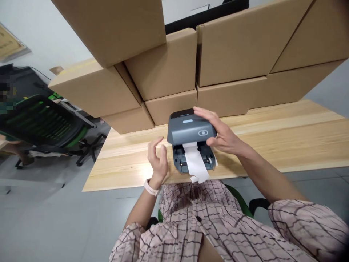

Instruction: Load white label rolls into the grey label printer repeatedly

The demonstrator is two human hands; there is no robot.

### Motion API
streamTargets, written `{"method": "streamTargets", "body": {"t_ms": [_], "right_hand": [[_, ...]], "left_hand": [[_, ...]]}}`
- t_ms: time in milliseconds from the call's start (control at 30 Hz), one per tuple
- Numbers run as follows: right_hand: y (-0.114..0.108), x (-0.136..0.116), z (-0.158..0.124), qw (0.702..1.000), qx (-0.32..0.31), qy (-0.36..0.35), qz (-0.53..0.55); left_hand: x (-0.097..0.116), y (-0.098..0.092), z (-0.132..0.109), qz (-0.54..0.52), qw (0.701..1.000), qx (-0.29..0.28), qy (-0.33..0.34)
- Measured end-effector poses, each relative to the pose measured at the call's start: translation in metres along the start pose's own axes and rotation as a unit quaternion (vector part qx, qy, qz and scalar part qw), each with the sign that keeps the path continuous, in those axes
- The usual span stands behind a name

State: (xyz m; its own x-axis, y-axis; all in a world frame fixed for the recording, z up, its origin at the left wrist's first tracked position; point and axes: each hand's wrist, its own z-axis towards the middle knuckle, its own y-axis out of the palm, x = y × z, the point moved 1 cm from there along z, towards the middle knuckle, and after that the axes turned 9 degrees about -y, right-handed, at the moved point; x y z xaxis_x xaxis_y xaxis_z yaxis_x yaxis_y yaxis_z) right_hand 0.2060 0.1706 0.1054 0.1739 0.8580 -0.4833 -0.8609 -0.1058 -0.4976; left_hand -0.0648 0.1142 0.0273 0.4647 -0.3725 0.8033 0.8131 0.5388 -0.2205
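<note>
A dark grey label printer stands near the front edge of the wooden table, its lid raised at the front. White paper strip runs out from under the lid over the lower housing, its torn end hanging past the front. My right hand holds the right side of the lid, fingers over the top and thumb at the lower front corner. To the left of the printer, my left hand is in the air with fingers bent and apart, holding nothing. The inside of the printer is partly hidden by the lid and paper.
Cardboard boxes are stacked along the back of the wooden table, close behind the printer. One upper box juts forward at the left. A black mesh chair and part of another person are off to the left.
</note>
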Motion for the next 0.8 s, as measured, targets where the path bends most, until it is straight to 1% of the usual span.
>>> {"method": "streamTargets", "body": {"t_ms": [33, 100, 167, 267, 333, 400, 533, 600, 633, 700, 733, 767, 800], "right_hand": [[0.000, 0.005, 0.012, 1.000, 0.020, 0.005, 0.012], [-0.001, 0.017, 0.039, 0.997, 0.060, 0.013, 0.037], [-0.001, 0.032, 0.066, 0.994, 0.092, 0.019, 0.049], [0.002, 0.055, 0.099, 0.988, 0.145, 0.034, 0.033], [0.004, 0.071, 0.115, 0.983, 0.179, 0.044, 0.011], [0.005, 0.089, 0.129, 0.979, 0.193, 0.054, -0.016], [0.003, 0.123, 0.154, 0.980, 0.185, 0.063, -0.047], [0.001, 0.127, 0.157, 0.976, 0.201, 0.052, -0.066], [0.000, 0.124, 0.154, 0.971, 0.221, 0.036, -0.084], [-0.001, 0.105, 0.135, 0.955, 0.264, -0.020, -0.132], [0.000, 0.092, 0.120, 0.948, 0.273, -0.054, -0.157], [0.003, 0.077, 0.103, 0.948, 0.253, -0.084, -0.177], [0.006, 0.063, 0.085, 0.953, 0.210, -0.106, -0.189]], "left_hand": [[-0.005, 0.006, 0.015, -0.035, 0.996, -0.041, -0.076], [-0.014, 0.020, 0.036, -0.088, 0.970, -0.126, -0.190], [-0.020, 0.034, 0.045, -0.128, 0.937, -0.195, -0.259], [-0.022, 0.048, 0.043, -0.173, 0.898, -0.273, -0.299], [-0.021, 0.052, 0.040, -0.193, 0.880, -0.303, -0.310], [-0.023, 0.052, 0.039, -0.205, 0.869, -0.315, -0.320], [-0.029, 0.051, 0.039, -0.229, 0.860, -0.319, -0.324], [-0.032, 0.052, 0.038, -0.237, 0.860, -0.317, -0.322], [-0.034, 0.052, 0.037, -0.238, 0.861, -0.315, -0.321], [-0.036, 0.052, 0.036, -0.236, 0.864, -0.313, -0.317], [-0.037, 0.052, 0.035, -0.234, 0.865, -0.313, -0.315], [-0.038, 0.053, 0.034, -0.232, 0.865, -0.316, -0.315], [-0.039, 0.053, 0.033, -0.230, 0.864, -0.320, -0.315]]}}
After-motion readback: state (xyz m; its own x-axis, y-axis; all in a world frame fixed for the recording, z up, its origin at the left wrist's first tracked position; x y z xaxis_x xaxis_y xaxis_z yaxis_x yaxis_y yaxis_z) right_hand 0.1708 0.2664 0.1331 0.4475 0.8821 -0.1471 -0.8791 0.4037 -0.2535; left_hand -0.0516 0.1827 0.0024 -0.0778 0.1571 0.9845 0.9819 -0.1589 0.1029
